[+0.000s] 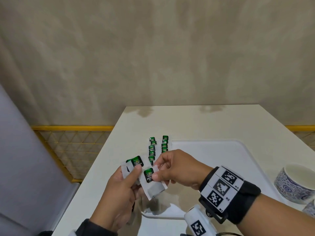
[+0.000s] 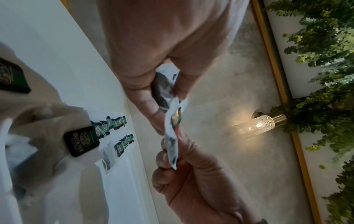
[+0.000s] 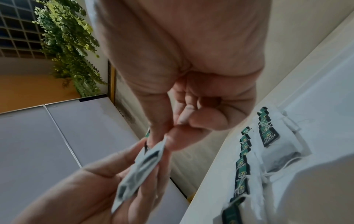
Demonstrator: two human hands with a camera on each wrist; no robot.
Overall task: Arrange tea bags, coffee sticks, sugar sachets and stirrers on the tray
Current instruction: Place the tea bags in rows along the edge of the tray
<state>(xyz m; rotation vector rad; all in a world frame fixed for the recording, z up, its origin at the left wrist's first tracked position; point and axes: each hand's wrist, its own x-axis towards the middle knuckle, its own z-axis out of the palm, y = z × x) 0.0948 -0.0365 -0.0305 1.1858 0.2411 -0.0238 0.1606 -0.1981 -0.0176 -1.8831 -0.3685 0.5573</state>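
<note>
My left hand (image 1: 122, 183) grips a small fan of green-tagged tea bags (image 1: 136, 162) above the table's left side. My right hand (image 1: 167, 166) pinches one tea bag (image 1: 148, 174) by its green tag, and its white pouch hangs just below. In the left wrist view both hands meet on a tea bag (image 2: 171, 142). In the right wrist view my right fingertips (image 3: 162, 139) nip the bag's top edge. Several more tea bags (image 1: 151, 149) lie in two rows by the far left corner of the white tray (image 1: 221, 150). I see no coffee sticks, sugar sachets or stirrers.
Two white cups with blue patterns (image 1: 289, 184) stand at the right edge of the table. A yellow mesh railing (image 1: 73, 132) and a grey-purple seat (image 1: 17, 150) lie to the left. The table's left edge (image 1: 95, 167) runs close under my left hand.
</note>
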